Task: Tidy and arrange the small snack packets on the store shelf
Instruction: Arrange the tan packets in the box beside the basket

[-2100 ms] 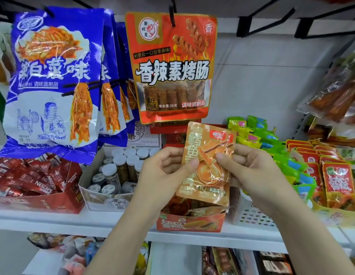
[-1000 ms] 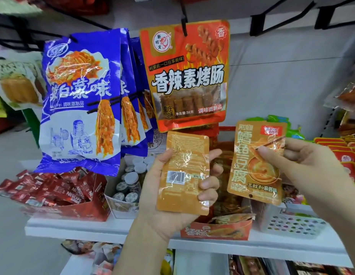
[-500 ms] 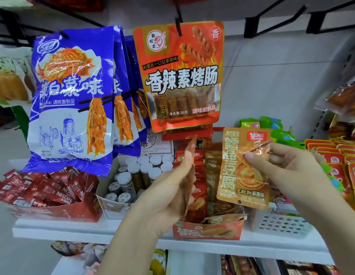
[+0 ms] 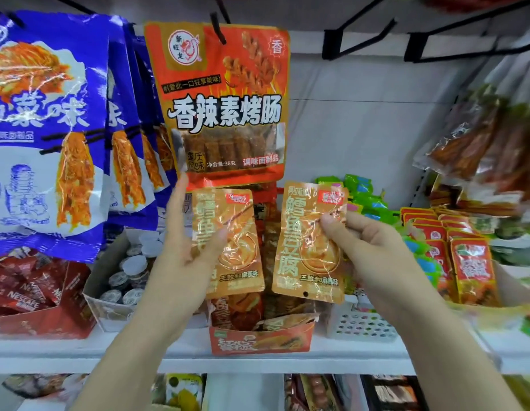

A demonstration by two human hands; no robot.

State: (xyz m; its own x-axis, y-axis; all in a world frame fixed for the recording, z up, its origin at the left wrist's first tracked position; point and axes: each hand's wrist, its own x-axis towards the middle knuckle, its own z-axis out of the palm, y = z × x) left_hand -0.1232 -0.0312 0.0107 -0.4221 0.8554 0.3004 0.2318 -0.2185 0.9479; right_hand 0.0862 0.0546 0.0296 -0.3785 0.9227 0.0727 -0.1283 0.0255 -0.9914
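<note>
I hold two matching orange snack packets upright in front of the shelf, fronts facing me. My left hand (image 4: 183, 256) pinches the left orange packet (image 4: 237, 247) with the thumb on its front and fingers behind. My right hand (image 4: 367, 250) pinches the right orange packet (image 4: 305, 256) near its top right corner. The two packets are side by side with a narrow gap. Below them stands an open orange display box (image 4: 260, 341) holding more small packets on the white shelf (image 4: 80, 354).
Blue noodle-snack bags (image 4: 44, 129) and a large red bag (image 4: 225, 105) hang above. A red Nescafe box (image 4: 35, 301), a carton of small jars (image 4: 124, 280), a white basket (image 4: 361, 326), green packets (image 4: 367, 200) and red packets (image 4: 471, 265) crowd the shelf.
My left hand turned its packet from back side, through edge-on, to front facing me. The right packet stayed about level beside it.
</note>
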